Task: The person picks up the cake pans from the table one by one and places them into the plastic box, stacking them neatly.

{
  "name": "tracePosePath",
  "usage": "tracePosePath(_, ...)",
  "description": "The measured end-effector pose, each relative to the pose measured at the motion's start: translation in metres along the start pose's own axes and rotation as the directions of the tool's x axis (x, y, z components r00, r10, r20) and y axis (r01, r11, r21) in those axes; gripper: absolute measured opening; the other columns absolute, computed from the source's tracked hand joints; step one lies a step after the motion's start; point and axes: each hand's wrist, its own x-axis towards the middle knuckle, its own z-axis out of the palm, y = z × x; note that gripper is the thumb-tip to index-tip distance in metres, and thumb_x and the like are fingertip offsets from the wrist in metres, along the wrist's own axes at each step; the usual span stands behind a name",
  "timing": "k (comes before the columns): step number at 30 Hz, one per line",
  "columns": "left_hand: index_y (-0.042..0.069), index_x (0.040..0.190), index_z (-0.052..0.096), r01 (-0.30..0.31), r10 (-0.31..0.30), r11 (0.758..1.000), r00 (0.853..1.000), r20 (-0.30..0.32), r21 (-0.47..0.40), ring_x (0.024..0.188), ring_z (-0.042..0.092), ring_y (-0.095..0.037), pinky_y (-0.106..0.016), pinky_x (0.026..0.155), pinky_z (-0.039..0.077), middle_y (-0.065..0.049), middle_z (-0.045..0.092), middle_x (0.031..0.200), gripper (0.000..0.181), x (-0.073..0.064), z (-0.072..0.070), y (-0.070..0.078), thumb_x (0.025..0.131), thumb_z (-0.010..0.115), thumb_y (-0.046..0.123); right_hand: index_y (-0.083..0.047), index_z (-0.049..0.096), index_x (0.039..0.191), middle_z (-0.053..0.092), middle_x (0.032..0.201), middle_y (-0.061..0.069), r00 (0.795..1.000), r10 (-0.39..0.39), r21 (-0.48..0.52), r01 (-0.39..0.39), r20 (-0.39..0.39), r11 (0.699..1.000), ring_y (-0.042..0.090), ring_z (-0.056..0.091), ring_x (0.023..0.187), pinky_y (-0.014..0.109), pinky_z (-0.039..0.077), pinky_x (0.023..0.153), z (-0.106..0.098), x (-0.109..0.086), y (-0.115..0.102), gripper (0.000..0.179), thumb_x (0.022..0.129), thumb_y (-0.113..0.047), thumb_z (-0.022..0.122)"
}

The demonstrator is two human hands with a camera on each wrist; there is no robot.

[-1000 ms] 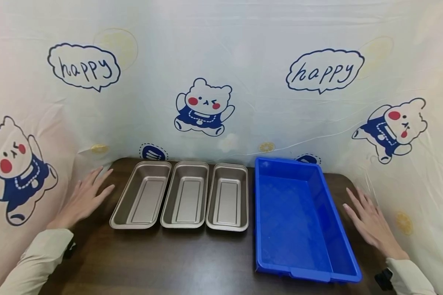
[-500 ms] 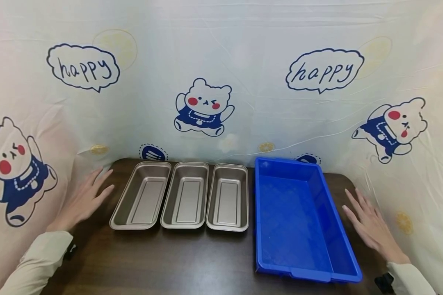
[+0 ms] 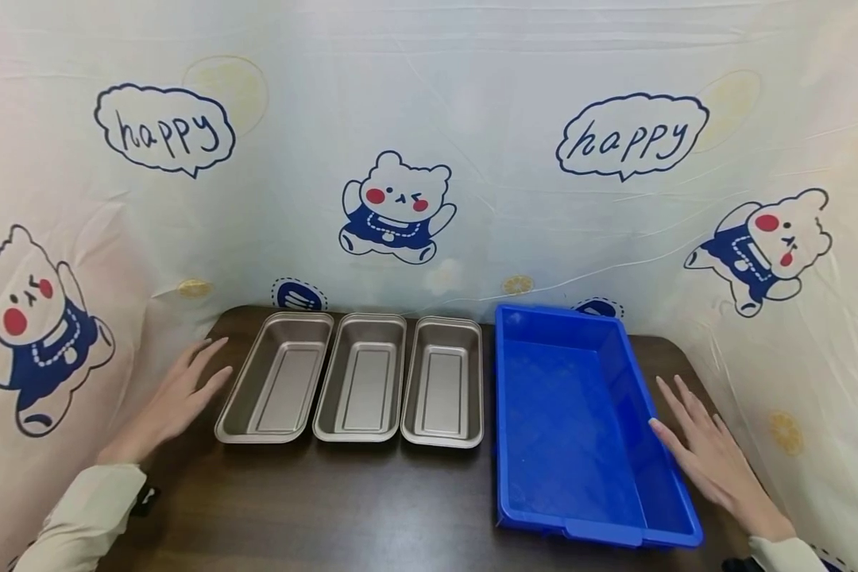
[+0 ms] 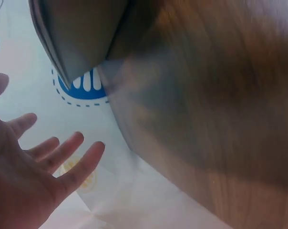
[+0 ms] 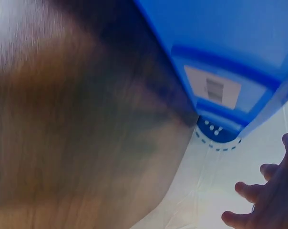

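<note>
Fingers on the left hand are standing apart and holding nothing; those on the right hand are also extending loosely, without a grip. The tub is sitting at the table's right, its right rim lying just beside the right hand. The thumb is overlapping that rim in the head view; contact cannot be confirmed. Three pans are lying in a row to the tub's left, the leftmost being nearest the left hand.

Assessment: the hands appear to be bracketing the row. Sound handling would mean keeping the fingers relaxed and watching the right thumb, since a sideways knock could be sending the tub into the nearest pan. Any grip is best taken on a rim, evenly.

A label is showing on the tub's outer wall. The table is bearing everything; printed cloth is hanging behind.
</note>
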Motion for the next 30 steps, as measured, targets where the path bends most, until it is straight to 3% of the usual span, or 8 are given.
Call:
tracePosePath(7, -0.006, 0.159, 0.034, 0.048, -0.049, 0.998, 0.998, 0.034, 0.038, 0.136, 0.033, -0.065, -0.083, 0.101, 0.03, -0.041, 0.03, 0.154, 0.064, -0.008, 0.003, 0.013, 0.111, 0.055, 0.03, -0.025, 0.006, 0.172, 0.003, 0.176, 0.022, 1.0, -0.018, -0.012, 0.018, -0.009, 1.0, 0.06, 0.012, 0.153, 0.077, -0.003, 0.12, 0.005, -0.009, -0.016, 0.079, 0.109, -0.041, 0.051)
tracePosePath(14, -0.01, 0.159, 0.03, 0.148, -0.159, 0.985, 0.978, 0.135, 0.085, 0.134, 0.037, -0.063, -0.081, 0.101, 0.035, -0.041, 0.032, 0.152, 0.07, -0.015, 0.005, 0.022, 0.112, 0.05, 0.038, -0.026, 0.006, 0.172, 0.003, 0.176, 0.023, 0.999, 0.012, 0.001, -0.012, 0.045, 1.0, 0.066, 0.022, 0.147, 0.085, 0.012, 0.113, 0.005, -0.018, -0.025, 0.08, 0.109, -0.044, 0.051)
tracePosePath(22, -0.014, 0.156, 0.032, 0.174, -0.18, 0.983, 0.969, 0.17, 0.05, 0.132, 0.04, -0.065, -0.08, 0.1, 0.038, -0.043, 0.037, 0.148, 0.07, -0.028, 0.008, 0.029, 0.111, 0.053, 0.035, -0.024, 0.009, 0.172, 0.004, 0.176, 0.02, 0.998, 0.022, -0.055, -0.018, 0.064, 0.998, 0.069, 0.032, 0.14, 0.088, 0.026, 0.103, 0.01, -0.027, -0.037, 0.083, 0.107, -0.048, 0.053)
tracePosePath(26, -0.013, 0.157, 0.031, 0.218, -0.213, 0.976, 0.96, 0.18, -0.012, 0.096, 0.068, -0.044, -0.055, 0.082, 0.059, -0.042, 0.036, 0.149, 0.068, -0.035, 0.012, 0.032, 0.111, 0.054, 0.032, -0.023, 0.009, 0.172, 0.004, 0.177, 0.02, 0.998, 0.021, -0.07, -0.017, 0.066, 0.997, 0.068, 0.034, 0.139, 0.089, 0.027, 0.101, 0.014, -0.031, -0.043, 0.084, 0.106, -0.049, 0.054)
tracePosePath(29, -0.011, 0.157, 0.032, 0.241, -0.23, 0.97, 0.956, 0.18, -0.041, 0.068, 0.068, -0.021, -0.037, 0.066, 0.057, -0.041, 0.038, 0.149, 0.066, -0.04, 0.014, 0.035, 0.111, 0.055, 0.029, -0.022, 0.01, 0.172, 0.004, 0.177, 0.019, 0.997, 0.026, -0.081, -0.02, 0.067, 0.997, 0.068, 0.034, 0.139, 0.089, 0.029, 0.1, 0.016, -0.035, -0.045, 0.085, 0.106, -0.05, 0.055)
tracePosePath(30, -0.011, 0.157, 0.033, 0.243, -0.232, 0.969, 0.957, 0.176, -0.041, 0.068, 0.068, -0.02, -0.038, 0.067, 0.057, -0.04, 0.04, 0.148, 0.065, -0.041, 0.014, 0.036, 0.111, 0.055, 0.029, -0.022, 0.01, 0.172, 0.004, 0.177, 0.019, 0.997, 0.029, -0.084, -0.023, 0.069, 0.996, 0.068, 0.035, 0.139, 0.089, 0.03, 0.1, 0.016, -0.036, -0.046, 0.085, 0.106, -0.05, 0.055)
